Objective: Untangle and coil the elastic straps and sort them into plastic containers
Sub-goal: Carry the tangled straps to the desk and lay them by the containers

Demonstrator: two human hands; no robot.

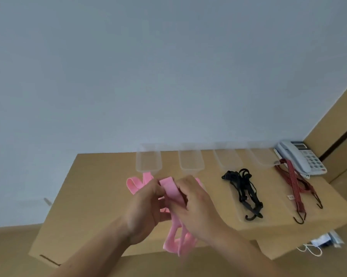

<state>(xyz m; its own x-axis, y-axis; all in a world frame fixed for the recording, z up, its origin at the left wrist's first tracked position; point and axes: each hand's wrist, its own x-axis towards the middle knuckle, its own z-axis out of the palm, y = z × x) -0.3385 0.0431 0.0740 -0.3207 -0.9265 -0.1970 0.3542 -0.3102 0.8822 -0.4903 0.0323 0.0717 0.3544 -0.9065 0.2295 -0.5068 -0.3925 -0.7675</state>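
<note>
Both of my hands hold a wide pink elastic strap (171,191) above the middle of the cardboard table (84,196). My left hand (146,206) pinches it from the left, and my right hand (196,204) grips it from the right. Loops of the strap hang below my hands, and more pink loops lie on the table behind them. A black strap bundle with hooks (243,191) lies to the right. Further right is a red strap with hooks (296,186). Several clear plastic containers stand in a row at the back, the leftmost (148,158) just behind the pink strap.
A white desk telephone (302,156) sits at the table's back right corner, touching the red strap's end. A tall cardboard box (336,124) rises at the far right. A face mask (316,246) lies below the table's front right edge.
</note>
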